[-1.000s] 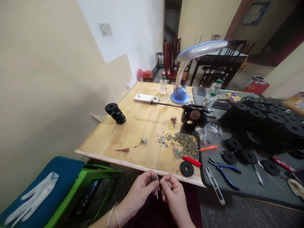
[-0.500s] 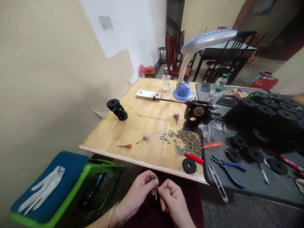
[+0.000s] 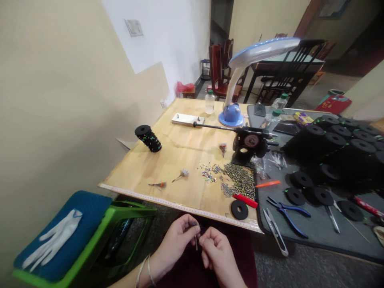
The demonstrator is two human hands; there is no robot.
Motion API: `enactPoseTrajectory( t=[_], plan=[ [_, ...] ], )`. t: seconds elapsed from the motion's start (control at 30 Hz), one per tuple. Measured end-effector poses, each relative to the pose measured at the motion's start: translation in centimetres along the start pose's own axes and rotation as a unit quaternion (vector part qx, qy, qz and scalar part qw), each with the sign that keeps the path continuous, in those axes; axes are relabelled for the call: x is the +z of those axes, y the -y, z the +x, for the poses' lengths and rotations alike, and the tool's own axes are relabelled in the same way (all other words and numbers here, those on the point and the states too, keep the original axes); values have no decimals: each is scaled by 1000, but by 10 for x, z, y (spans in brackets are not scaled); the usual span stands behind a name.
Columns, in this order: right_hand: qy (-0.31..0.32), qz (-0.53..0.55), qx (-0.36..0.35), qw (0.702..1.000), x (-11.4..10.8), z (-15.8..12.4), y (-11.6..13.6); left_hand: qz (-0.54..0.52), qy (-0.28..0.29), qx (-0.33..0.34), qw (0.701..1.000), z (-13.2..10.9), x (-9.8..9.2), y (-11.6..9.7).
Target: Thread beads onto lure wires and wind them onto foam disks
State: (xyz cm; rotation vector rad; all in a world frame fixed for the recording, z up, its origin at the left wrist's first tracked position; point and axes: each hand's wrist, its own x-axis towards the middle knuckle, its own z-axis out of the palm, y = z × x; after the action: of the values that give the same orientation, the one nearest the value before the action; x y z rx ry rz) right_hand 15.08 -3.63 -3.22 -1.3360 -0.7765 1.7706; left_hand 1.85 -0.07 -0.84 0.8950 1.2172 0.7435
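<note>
Just below the table's front edge, my left hand [image 3: 177, 239] pinches a small thin greyish rod with a dark upper end [image 3: 196, 243], held upright between thumb and finger. Close beside it, my right hand [image 3: 216, 247] is closed in a pinch, and what its fingertips hold is too small to make out. On the wooden table [image 3: 177, 160] ahead lie a pale-tipped bristly bundle [image 3: 181, 175], an orange-banded one [image 3: 158, 185] and a red-banded one [image 3: 222, 149]. Tiny coloured beads [image 3: 209, 175] and a heap of small metallic pieces [image 3: 240, 178] lie to their right.
A black winding device [image 3: 247, 144] with a long rod stands near a blue lamp [image 3: 231, 115]. Right, a grey mat [image 3: 288, 236] bears blue pliers [image 3: 289, 216], tweezers [image 3: 276, 232] and many black foam spools [image 3: 333, 140]. A black foam ring [image 3: 239, 209] lies near the front edge.
Both hands stay almost in place. The right fingertips have shifted very slightly towards the thin rod; nothing on the table has moved.
</note>
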Motion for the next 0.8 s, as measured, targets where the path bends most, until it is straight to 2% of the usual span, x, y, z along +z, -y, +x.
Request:
enactPoseTrajectory(
  t=[0.47, 0.8],
  plan=[
    [-13, -2, 3, 1000, 1, 2, 4, 46, -7, 40, 998, 0, -1, 4],
    [-24, -29, -55, 998, -3, 9, 5, 142, 1, 123, 982, -4, -5, 6]
  ],
)
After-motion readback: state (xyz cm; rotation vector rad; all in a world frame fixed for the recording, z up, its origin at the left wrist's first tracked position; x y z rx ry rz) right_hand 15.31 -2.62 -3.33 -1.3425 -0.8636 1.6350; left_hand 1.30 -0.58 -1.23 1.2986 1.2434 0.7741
